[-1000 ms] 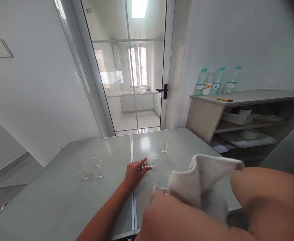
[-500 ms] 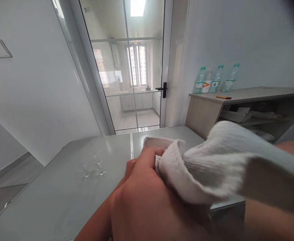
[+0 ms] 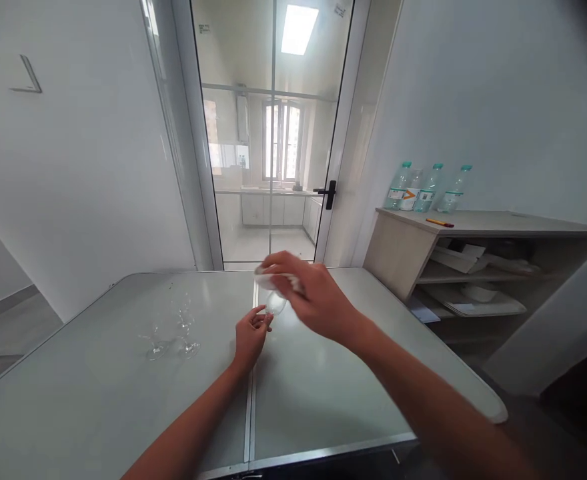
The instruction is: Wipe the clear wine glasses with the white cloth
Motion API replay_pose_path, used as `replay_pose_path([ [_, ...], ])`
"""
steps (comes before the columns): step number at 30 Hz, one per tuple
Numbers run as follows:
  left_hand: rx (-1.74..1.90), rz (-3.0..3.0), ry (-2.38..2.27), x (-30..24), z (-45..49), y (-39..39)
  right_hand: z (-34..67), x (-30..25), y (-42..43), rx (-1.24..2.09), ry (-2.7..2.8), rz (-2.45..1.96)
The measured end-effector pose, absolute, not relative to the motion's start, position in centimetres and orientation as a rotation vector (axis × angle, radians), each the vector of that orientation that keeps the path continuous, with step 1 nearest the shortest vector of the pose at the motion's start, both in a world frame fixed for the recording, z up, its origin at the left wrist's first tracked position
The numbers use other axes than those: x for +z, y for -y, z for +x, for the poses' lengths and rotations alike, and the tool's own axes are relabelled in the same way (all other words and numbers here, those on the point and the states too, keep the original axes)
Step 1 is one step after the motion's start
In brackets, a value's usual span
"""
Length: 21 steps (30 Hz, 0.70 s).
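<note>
White cloth (image 3: 267,279), trailing loose half a second ago, is now bunched in the right hand's (image 3: 318,297) grip, against the glass (image 3: 276,304) that the left hand (image 3: 249,339) pinches over the desk (image 3: 323,393); both seemingly work together.

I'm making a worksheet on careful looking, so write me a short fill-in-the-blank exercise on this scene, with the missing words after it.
The left hand holds a clear drinking ____.
The right hand holds a cloth that is coloured ____.
In the picture, the stemmed glasses on the table stand to the ____ of both hands.
The door handle is coloured ____.

Missing words: glass, white, left, black.
</note>
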<state>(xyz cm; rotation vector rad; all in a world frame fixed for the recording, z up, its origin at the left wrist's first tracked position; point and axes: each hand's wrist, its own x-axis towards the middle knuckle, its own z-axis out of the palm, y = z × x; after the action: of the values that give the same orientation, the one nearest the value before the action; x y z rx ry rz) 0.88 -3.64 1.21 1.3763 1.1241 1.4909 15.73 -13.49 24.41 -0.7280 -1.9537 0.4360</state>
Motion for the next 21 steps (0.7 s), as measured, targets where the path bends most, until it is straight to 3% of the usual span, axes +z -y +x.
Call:
replay_pose_path([
  [3, 1.496, 1.298, -1.128, 1.3, 0.8, 3.4, 16.9, 19.0, 11.3, 0.735, 1.372, -0.733],
  [10, 1.601, 1.186, -0.894, 2.0, 1.1, 4.3, 15.2, 7.6, 6.4, 0.98, 0.525, -0.557],
  [15, 1.35, 1.272, -0.628, 1.9, 1.3, 4.1, 14.8, 5.2, 5.0, 1.507, 0.504, -0.364],
  [21, 1.095, 1.161, -0.505, 1.9, 1.5, 4.2, 15.2, 4.0, 4.9, 1.732, 0.533, -0.295],
])
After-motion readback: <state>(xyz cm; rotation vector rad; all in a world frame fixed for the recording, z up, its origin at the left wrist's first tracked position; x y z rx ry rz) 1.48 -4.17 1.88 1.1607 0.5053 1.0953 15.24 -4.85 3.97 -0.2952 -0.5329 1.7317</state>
